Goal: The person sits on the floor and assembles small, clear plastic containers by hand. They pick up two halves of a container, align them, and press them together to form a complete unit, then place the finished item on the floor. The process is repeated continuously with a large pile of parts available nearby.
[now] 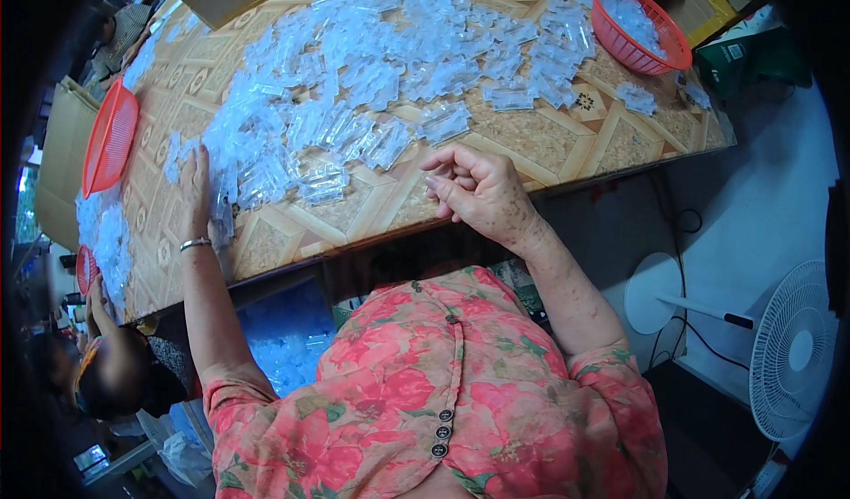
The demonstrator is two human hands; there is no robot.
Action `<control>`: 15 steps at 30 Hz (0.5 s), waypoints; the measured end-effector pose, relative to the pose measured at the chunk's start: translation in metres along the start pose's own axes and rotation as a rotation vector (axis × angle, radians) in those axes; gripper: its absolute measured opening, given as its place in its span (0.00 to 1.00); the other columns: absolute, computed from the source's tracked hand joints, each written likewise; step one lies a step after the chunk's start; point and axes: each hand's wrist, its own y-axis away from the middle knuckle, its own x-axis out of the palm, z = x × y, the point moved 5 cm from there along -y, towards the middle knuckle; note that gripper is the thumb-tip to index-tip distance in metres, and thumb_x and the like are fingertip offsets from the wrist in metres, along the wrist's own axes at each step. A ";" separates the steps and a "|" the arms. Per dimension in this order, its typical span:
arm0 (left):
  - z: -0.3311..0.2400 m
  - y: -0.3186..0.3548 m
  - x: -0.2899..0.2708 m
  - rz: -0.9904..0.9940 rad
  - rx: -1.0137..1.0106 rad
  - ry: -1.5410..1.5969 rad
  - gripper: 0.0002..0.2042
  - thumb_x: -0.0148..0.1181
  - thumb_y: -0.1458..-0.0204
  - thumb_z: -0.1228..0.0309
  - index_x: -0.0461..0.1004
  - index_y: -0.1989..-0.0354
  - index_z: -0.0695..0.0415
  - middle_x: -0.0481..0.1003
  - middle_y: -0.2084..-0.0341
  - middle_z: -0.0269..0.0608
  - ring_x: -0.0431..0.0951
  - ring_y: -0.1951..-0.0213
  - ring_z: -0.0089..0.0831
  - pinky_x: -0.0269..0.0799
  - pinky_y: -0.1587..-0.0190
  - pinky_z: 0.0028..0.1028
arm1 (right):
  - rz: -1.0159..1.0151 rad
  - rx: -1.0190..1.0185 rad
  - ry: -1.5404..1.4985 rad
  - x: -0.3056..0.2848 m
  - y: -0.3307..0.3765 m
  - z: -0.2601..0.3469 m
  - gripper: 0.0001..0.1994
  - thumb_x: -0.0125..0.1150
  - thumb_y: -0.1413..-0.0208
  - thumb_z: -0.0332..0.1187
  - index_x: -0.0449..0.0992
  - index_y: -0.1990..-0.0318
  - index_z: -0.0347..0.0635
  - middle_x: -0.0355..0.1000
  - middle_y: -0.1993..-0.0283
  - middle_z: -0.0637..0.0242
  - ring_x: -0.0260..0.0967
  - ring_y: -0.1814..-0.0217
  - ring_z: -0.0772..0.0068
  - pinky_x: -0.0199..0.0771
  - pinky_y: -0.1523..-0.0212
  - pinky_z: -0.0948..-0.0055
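At twelve o'clock on the brown diamond-patterned desk (522, 145), find clear flat plastic pieces (354, 47), seemingly mostly loose; toward two, some already in a red latticed basket (620, 50). At nine, see left hand (195, 193) with straight fingers, empty-looking; centrally, right hand (487, 193) with curled fingers, unclear if gripping.

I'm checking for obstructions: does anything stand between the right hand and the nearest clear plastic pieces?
Nothing visible does; only patterned tabletop shows between the right hand and those clear plastic pieces.
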 end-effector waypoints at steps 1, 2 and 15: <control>0.009 -0.009 0.006 -0.034 0.049 0.070 0.39 0.40 0.36 0.41 0.57 0.30 0.66 0.60 0.32 0.61 0.56 0.29 0.50 0.46 0.28 0.40 | -0.006 -0.020 -0.034 0.001 -0.001 0.000 0.07 0.61 0.38 0.25 0.75 0.54 0.35 0.73 0.69 0.72 0.72 0.72 0.87 0.75 0.72 0.84; 0.014 -0.017 0.009 -0.066 0.099 0.140 0.39 0.40 0.36 0.41 0.57 0.30 0.65 0.60 0.32 0.61 0.56 0.29 0.51 0.45 0.28 0.40 | -0.013 -0.036 -0.067 0.003 -0.002 -0.002 0.07 0.61 0.38 0.25 0.75 0.54 0.35 0.73 0.69 0.72 0.72 0.72 0.87 0.75 0.72 0.84; -0.232 0.144 0.028 -0.137 0.585 0.462 0.23 0.66 0.48 0.74 0.73 0.42 0.60 0.77 0.49 0.48 0.75 0.45 0.40 0.70 0.44 0.34 | -0.138 -0.110 0.617 0.008 -0.018 0.007 0.22 0.68 0.44 0.37 0.73 0.45 0.36 0.77 0.72 0.59 0.77 0.72 0.67 0.78 0.67 0.67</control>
